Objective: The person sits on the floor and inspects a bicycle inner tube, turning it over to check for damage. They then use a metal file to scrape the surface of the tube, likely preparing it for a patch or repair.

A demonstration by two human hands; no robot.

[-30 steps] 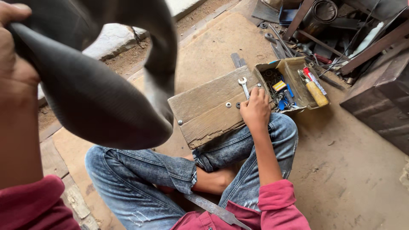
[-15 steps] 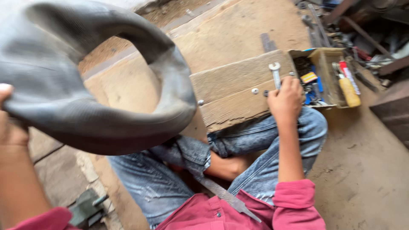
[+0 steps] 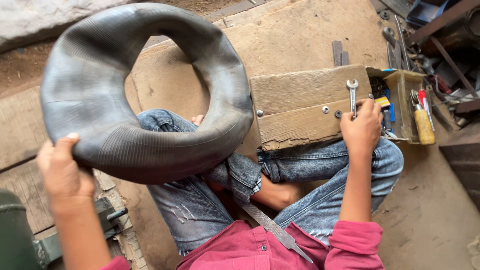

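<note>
My left hand [image 3: 62,167] grips the lower left edge of a large black rubber inner tube [image 3: 145,90], holding it up over my left knee. My right hand [image 3: 361,127] rests on the lid of a wooden toolbox [image 3: 300,102], its fingers closed around the handle of a small silver open-end wrench [image 3: 352,92] that lies on the wood. I sit cross-legged in blue jeans and a red shirt. A long metal file [image 3: 272,227] lies across my lap.
The toolbox's open compartment [image 3: 407,80] holds screwdrivers, one with a yellow handle [image 3: 424,125], and small parts. Scrap metal and tools are piled at the top right. A dark green metal object [image 3: 17,235] sits at the bottom left. Dusty ground lies all around.
The inner tube has swung down and away from the camera, showing its full ring. My right hand stays on the wrench at the toolbox lid. The view has shifted.
</note>
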